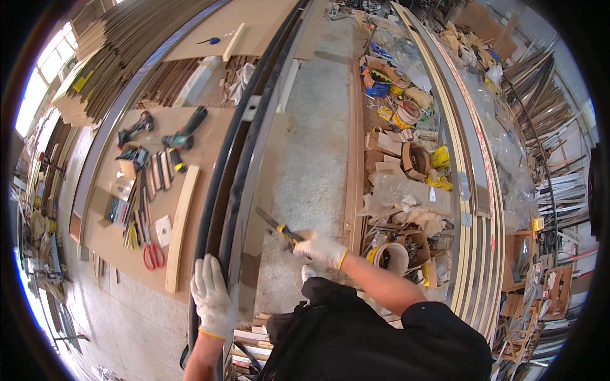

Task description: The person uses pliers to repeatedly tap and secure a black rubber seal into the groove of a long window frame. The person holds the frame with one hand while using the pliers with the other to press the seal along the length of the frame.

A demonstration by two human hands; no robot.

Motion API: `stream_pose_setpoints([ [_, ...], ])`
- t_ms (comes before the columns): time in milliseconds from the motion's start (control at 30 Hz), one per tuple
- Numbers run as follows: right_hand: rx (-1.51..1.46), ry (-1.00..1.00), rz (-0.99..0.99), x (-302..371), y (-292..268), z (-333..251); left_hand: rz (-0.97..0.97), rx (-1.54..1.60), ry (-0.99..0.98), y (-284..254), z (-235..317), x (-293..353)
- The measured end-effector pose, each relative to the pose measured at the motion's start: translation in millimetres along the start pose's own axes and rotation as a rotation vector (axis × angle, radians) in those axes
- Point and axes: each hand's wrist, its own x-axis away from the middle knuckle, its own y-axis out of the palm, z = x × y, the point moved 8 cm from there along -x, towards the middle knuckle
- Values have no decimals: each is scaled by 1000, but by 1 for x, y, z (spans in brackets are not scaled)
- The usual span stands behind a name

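My left hand (213,297), in a white work glove with a yellow cuff, lies on the near end of a long black padded rail (216,184). Its fingers are stretched out along the rail. In my right hand (323,249), gloved the same way, is a hand tool (289,233) with a black and yellow handle and a narrow blade pointing up and left. The blade is blurred, so its exact kind is unclear. This tool is held over the concrete floor, to the right of the rail and apart from it.
On a brown board (171,120) at left lie cordless drills (181,138), red-handled scissors (153,256) and a wooden strip (182,228). Cluttered boxes and a white bucket (389,259) stand on the right, beside a stack of long profiles (473,254).
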Motion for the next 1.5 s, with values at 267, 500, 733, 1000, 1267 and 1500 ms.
stream_pose_setpoints([
  [267,94,182,112,-42,-170,26,92,-135,28,23,41,-222],
  [500,-89,149,306,-122,-341,24,49,-99,-90,27,86,-400],
  [733,-279,465,412,-161,-489,-30,45,11,-105,44,125,-597],
  [1000,-450,342,376,-283,-633,-41,-12,-1,7,60,175,-790],
  [1267,224,101,241,-433,-789,-223,-121,193,-358,81,186,-906],
  [1500,221,-71,-148,-542,-861,-391,-253,460,-648,109,167,-935],
])
